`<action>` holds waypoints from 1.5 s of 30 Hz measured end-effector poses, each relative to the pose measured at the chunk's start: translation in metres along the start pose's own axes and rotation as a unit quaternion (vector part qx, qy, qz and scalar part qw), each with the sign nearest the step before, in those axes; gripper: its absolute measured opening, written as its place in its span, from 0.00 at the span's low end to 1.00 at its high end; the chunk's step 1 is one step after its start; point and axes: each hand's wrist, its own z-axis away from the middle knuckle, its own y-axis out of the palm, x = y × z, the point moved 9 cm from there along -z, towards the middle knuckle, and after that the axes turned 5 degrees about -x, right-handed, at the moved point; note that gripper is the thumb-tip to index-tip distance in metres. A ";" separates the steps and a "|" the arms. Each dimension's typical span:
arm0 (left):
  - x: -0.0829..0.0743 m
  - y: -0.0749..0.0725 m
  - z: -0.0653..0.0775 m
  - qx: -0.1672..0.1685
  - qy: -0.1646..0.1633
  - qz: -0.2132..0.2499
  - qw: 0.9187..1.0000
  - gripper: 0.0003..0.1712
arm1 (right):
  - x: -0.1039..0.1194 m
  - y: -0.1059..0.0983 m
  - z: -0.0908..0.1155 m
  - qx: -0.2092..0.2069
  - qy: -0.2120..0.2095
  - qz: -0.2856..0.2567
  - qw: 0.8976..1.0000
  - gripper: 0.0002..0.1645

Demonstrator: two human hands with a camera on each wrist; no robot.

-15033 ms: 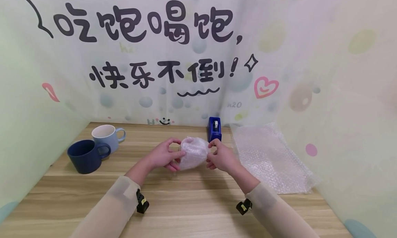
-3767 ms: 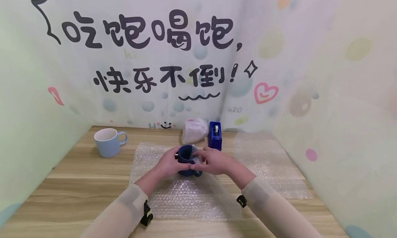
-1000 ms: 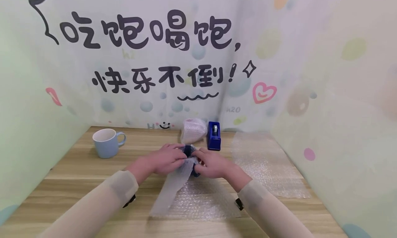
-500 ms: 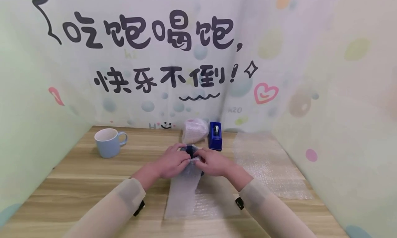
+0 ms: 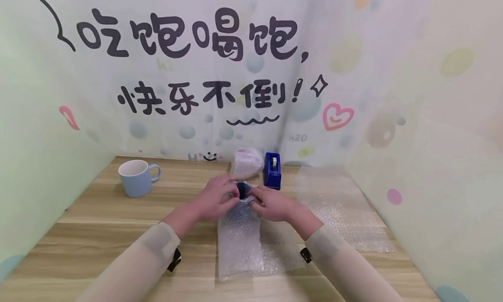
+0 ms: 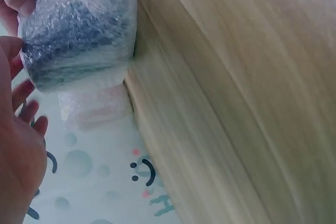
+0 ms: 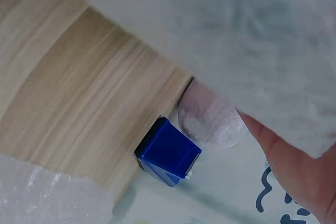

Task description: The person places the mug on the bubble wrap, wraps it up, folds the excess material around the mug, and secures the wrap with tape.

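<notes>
A dark blue mug [image 5: 242,190] stands mid-table with bubble wrap [image 5: 239,249] around its side, its opening facing up. A long tail of the wrap hangs toward the front. My left hand [image 5: 214,199] pinches the wrap at the left of the rim with thumb and index finger; its other fingers curl loosely in the left wrist view. At the right of the rim, my right hand [image 5: 275,205] pinches the wrap's edge, fingertips reaching over the opening. The wrapped mug [image 6: 79,40] shows dark through the plastic in the left wrist view. Its handle is hidden.
Behind the mug sits a bubble-wrapped bundle [image 5: 246,163], beside a blue tape dispenser [image 5: 273,171]. A light blue mug [image 5: 135,179] stands at the left. Another bubble wrap sheet [image 5: 342,210] lies at the right. A printed curtain [image 5: 212,136] hangs behind the table.
The wrap's left part has been drawn up over the mug's front; its tail has swung rightward and now hangs straight forward. Earlier, the dark mug stood at left, and the wrapped bundle was in my hands.
</notes>
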 end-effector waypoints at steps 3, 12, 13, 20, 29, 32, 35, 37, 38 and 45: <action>0.001 -0.004 -0.002 -0.018 0.014 0.015 1.000 0.05 | -0.001 0.000 -0.001 0.001 -0.004 0.002 1.000 0.23; 0.006 0.014 -0.010 0.074 -0.021 0.062 0.995 0.07 | 0.001 -0.003 -0.003 0.006 -0.027 0.013 1.000 0.25; 0.008 0.015 -0.010 0.083 -0.030 0.056 0.995 0.07 | 0.001 -0.003 -0.003 0.007 -0.028 0.014 0.999 0.25; 0.013 0.021 -0.010 0.103 -0.054 0.106 0.988 0.08 | 0.003 0.001 -0.002 0.006 -0.040 0.020 0.999 0.26; 0.011 0.020 -0.013 0.083 -0.022 0.114 0.990 0.10 | 0.000 0.001 -0.002 0.013 -0.028 0.013 0.999 0.27; 0.012 0.024 -0.013 0.094 -0.020 0.118 0.988 0.11 | -0.001 0.003 -0.002 0.014 -0.027 0.012 0.999 0.26; 0.012 0.026 -0.012 0.096 -0.012 0.112 0.989 0.12 | -0.001 0.003 -0.002 0.012 -0.028 0.013 0.999 0.25; 0.012 0.026 -0.012 0.095 -0.009 0.106 0.990 0.13 | -0.001 0.003 -0.001 0.011 -0.027 0.013 0.999 0.25; 0.013 0.026 -0.011 0.096 -0.011 0.106 0.990 0.13 | -0.001 0.003 -0.001 0.013 -0.025 0.013 1.000 0.25; 0.018 0.025 -0.004 0.119 -0.038 0.089 0.988 0.16 | 0.001 0.005 -0.002 0.010 -0.025 0.020 0.999 0.25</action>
